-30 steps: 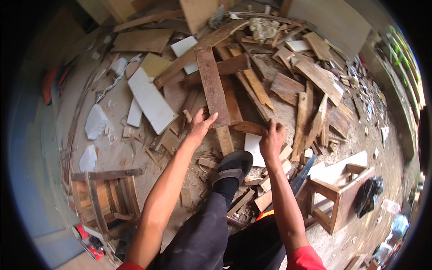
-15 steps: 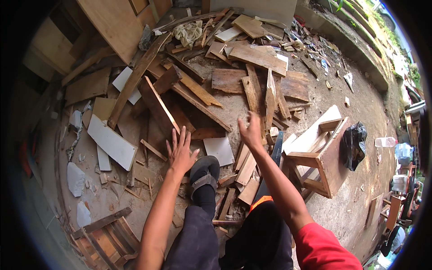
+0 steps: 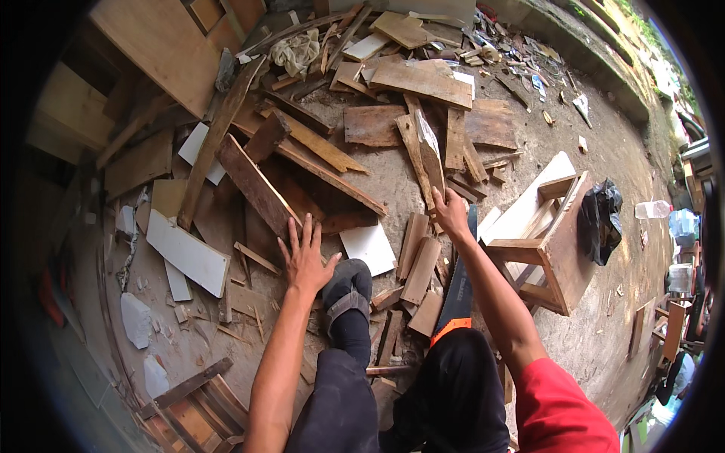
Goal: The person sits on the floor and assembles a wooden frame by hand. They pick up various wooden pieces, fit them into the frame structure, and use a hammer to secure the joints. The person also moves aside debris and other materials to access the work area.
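Note:
My left hand (image 3: 306, 260) rests with spread fingers on the near edge of a box of nailed brown boards (image 3: 257, 181). My right hand (image 3: 451, 214) is closed around the near end of a narrow, splintered wood strip (image 3: 430, 155), with its pale broken face showing. The strip's far end lies by other scrap boards. Below my right forearm, a handsaw (image 3: 458, 293) with a dark blade and orange handle leans beside my knee. Short wood offcuts (image 3: 421, 270) lie left of the saw, and a white board piece (image 3: 368, 249) lies by my shoe.
A wooden stool frame (image 3: 547, 245) lies tipped at the right, with a black plastic bag (image 3: 601, 220) against it. Scrap boards (image 3: 423, 83) and rubble cover the far floor. White panels (image 3: 187, 249) lie at left; a slatted wood piece (image 3: 192, 408) sits at lower left.
My right hand has closed on the splintered strip, which has shifted left and tilted, uncovering a board beside it. My left hand stays on the box edge. The view has shifted slightly.

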`<action>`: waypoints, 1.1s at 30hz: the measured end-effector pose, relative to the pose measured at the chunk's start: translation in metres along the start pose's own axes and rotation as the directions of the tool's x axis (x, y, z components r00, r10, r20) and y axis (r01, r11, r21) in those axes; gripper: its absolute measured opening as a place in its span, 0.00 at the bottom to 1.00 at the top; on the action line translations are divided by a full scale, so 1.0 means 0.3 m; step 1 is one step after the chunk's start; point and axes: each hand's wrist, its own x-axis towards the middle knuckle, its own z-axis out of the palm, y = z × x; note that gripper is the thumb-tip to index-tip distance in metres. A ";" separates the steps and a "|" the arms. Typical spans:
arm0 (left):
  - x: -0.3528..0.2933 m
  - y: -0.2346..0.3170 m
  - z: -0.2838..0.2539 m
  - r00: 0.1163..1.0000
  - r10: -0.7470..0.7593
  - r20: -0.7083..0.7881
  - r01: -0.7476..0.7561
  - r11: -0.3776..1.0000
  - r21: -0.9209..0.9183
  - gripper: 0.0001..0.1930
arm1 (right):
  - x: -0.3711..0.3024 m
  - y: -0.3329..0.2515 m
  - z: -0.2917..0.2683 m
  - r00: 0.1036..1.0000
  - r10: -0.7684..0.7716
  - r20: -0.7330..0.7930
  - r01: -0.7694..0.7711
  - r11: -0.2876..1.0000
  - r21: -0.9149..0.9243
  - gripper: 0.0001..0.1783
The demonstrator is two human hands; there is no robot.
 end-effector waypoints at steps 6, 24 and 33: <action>-0.005 0.002 0.008 1.000 0.016 -0.014 -0.016 1.000 -0.007 0.42 | 0.055 -0.119 0.037 0.951 0.180 0.252 -0.305 0.677 0.670 0.15; -0.022 -0.014 -0.019 0.999 0.030 0.037 -0.029 0.999 -0.020 0.40 | 0.394 -0.124 0.171 0.971 0.147 0.190 -0.240 0.624 0.744 0.18; -0.023 -0.024 -0.008 0.998 0.055 0.029 -0.053 0.997 -0.057 0.40 | 0.388 0.055 0.213 0.950 -0.190 -0.248 0.284 0.857 0.430 0.18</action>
